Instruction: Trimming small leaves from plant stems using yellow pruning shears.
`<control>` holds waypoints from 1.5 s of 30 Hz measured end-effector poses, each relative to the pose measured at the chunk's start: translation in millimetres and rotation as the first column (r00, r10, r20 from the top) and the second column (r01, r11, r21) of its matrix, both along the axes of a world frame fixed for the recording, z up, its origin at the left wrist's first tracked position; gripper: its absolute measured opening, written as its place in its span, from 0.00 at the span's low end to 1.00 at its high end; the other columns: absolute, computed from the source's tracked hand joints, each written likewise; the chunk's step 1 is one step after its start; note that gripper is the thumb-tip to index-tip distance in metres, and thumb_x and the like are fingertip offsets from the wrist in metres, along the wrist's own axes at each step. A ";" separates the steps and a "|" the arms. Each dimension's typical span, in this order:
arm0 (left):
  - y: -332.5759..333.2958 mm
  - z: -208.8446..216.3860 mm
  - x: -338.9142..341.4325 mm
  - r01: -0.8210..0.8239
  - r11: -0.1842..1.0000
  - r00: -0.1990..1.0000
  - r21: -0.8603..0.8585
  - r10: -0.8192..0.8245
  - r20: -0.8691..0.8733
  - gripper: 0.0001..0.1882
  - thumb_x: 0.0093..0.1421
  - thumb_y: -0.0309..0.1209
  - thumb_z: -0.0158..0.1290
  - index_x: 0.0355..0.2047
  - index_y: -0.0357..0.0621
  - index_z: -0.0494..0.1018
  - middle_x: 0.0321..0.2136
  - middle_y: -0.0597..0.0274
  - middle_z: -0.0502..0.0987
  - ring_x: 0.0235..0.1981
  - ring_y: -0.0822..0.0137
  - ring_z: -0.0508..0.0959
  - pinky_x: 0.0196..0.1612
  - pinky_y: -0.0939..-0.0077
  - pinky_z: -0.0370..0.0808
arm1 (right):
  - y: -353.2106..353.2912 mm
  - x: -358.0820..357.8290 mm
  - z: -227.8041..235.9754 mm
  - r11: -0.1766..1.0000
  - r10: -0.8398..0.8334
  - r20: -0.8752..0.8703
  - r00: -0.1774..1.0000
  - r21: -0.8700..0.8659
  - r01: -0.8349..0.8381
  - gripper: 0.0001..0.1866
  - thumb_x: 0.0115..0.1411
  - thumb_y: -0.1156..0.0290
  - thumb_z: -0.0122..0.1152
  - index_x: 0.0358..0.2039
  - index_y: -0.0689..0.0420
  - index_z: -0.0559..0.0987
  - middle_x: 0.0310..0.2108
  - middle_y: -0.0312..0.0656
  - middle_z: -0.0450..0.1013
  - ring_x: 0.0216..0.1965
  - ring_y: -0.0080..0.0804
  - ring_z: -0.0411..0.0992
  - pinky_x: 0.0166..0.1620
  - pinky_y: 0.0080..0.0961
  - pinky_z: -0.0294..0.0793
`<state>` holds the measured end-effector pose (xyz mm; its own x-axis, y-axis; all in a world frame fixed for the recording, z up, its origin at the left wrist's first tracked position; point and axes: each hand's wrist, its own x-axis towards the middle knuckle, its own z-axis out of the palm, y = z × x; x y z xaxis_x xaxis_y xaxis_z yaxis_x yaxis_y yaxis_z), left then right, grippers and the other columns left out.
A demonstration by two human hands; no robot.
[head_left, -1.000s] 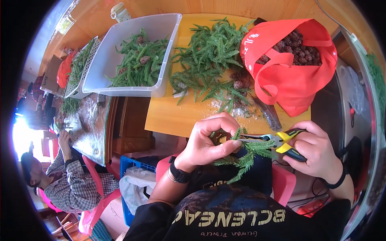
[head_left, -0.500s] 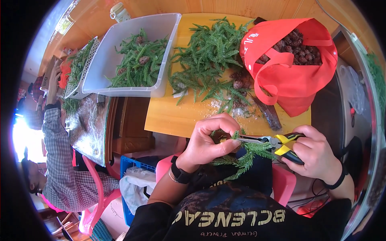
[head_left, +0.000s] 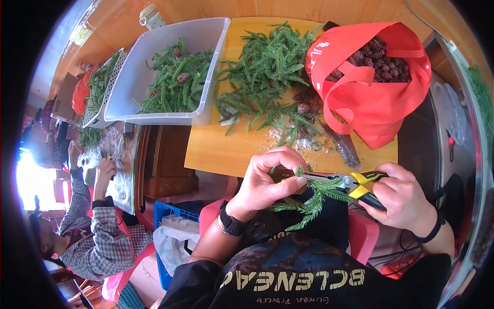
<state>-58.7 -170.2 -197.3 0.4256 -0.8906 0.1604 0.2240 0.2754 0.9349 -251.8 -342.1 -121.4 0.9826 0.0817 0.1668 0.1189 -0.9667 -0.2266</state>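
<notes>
Pinched between the thumb and fingers of my left hand [head_left: 270, 180] is a green artificial pine sprig [head_left: 313, 205]. Its branches hang down over my lap, in front of the table's near edge. My right hand [head_left: 404, 200] is closed round the yellow and black handles of a pair of long-nose pliers [head_left: 364, 178]. The jaws point left and reach to my left fingertips at the sprig's upper part. What exactly lies between the jaw tips is hidden by the needles and my thumb.
On the yellow table [head_left: 216, 154] lie a heap of green sprigs [head_left: 272, 62], some pine cones [head_left: 307, 103] and white crumbs. A translucent bin [head_left: 203, 105] holds sprigs and cones. The red bag [head_left: 381, 121] is full of pine cones. At left, a co-worker [head_left: 110, 247] works at another table.
My hands, the sprig and the pliers have hardly moved. The co-worker's arm has drawn back from the far basket, and both of their hands now show over their table.
</notes>
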 end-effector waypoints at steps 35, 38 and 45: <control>2.5 -1.0 1.8 0.160 0.985 0.964 -0.066 -0.171 -0.205 0.09 0.48 0.26 0.61 0.24 0.38 0.71 0.26 0.52 0.73 0.28 0.66 0.73 0.30 0.76 0.71 | -15.7 7.1 6.7 0.992 0.051 -0.020 0.998 0.120 -0.048 0.13 0.38 0.68 0.69 0.20 0.60 0.74 0.29 0.39 0.71 0.44 0.42 0.68 0.43 0.33 0.70; 4.5 -2.8 3.8 0.177 0.982 0.964 -0.064 -0.186 -0.188 0.09 0.48 0.26 0.61 0.24 0.38 0.71 0.26 0.52 0.73 0.27 0.66 0.73 0.29 0.76 0.72 | -19.5 9.1 13.7 0.995 0.092 -0.025 0.995 0.049 -0.091 0.16 0.31 0.71 0.70 0.22 0.62 0.74 0.29 0.41 0.69 0.42 0.43 0.68 0.40 0.35 0.70; 4.1 -3.4 6.2 0.199 0.978 0.965 -0.063 -0.207 -0.162 0.08 0.50 0.26 0.60 0.25 0.39 0.71 0.26 0.53 0.74 0.26 0.66 0.73 0.30 0.75 0.71 | -22.0 13.8 19.1 0.995 0.093 -0.023 0.995 -0.025 -0.094 0.16 0.30 0.71 0.70 0.18 0.61 0.70 0.27 0.41 0.68 0.40 0.42 0.68 0.38 0.36 0.70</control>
